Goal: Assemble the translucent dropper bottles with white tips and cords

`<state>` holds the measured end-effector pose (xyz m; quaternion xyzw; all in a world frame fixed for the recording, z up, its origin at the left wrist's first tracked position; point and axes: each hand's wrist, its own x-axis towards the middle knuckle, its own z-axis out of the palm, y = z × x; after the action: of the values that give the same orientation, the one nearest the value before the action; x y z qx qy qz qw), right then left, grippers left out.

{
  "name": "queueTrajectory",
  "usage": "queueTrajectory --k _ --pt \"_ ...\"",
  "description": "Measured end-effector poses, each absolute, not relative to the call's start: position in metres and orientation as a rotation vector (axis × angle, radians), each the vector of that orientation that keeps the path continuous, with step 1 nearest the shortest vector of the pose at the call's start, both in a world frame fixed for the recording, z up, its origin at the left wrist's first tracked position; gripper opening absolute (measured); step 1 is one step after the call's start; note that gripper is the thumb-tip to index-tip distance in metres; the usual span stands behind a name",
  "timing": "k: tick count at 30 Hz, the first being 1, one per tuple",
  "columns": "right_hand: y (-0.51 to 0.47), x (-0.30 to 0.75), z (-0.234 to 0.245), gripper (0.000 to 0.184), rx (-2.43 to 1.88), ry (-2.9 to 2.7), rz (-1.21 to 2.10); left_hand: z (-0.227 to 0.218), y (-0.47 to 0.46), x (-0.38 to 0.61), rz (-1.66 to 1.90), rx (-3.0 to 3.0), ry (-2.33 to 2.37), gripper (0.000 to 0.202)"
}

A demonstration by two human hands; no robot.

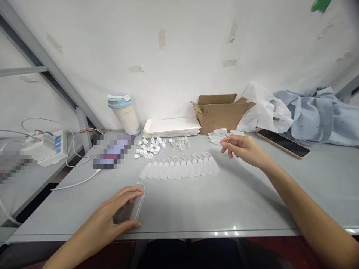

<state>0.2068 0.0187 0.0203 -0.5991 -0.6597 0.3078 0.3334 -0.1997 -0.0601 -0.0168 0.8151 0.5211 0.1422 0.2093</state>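
My left hand [112, 211] is near the table's front edge, its fingers and thumb closed around the two ends of a small translucent squeeze bottle [137, 207]. A thin curved tube sticks out of this bottle's top. Farther right, my right hand [238, 147] hovers with loosely bent fingers, its fingertips beside a small pile of translucent bottles [215, 139]. Nothing shows between those fingers. Between the hands lies a row of several similar bottles [181, 169] with curved tubes. Behind the row are loose white caps [150, 147] and a heap of thin tubes [180, 142].
Along the wall stand a tumbler [125, 116], a stack of white boxes [174, 127], an open cardboard box [221, 116] and a plastic bag [263, 110]. A phone [283, 143] and blue cloth [322, 116] lie right. A cabled phone [113, 153] and power strip [53, 147] are left.
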Motion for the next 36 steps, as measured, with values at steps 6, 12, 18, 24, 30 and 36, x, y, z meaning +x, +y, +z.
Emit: queueTrajectory --k 6,12,18,24,30,36 --pt "0.019 0.205 0.019 0.028 -1.577 -1.729 0.804 -0.013 -0.048 -0.192 0.432 2.259 1.402 0.044" --pt "0.019 0.205 0.018 0.028 -1.582 -1.752 0.787 -0.015 -0.045 -0.186 0.493 2.231 1.417 0.043" --pt "0.017 0.204 0.020 0.028 -1.551 -1.760 0.799 -0.016 -0.044 -0.184 0.470 2.241 1.402 0.044" --pt "0.016 0.202 0.021 0.025 -1.528 -1.777 0.809 -0.016 -0.043 -0.184 0.470 2.269 1.414 0.045" --pt "0.015 0.205 0.023 0.026 -1.540 -1.768 0.788 -0.013 -0.043 -0.186 0.438 2.323 1.390 0.048" --pt "0.024 0.220 0.018 0.015 -1.611 -1.844 0.496 0.009 -0.032 -0.178 0.506 2.300 1.482 0.040"
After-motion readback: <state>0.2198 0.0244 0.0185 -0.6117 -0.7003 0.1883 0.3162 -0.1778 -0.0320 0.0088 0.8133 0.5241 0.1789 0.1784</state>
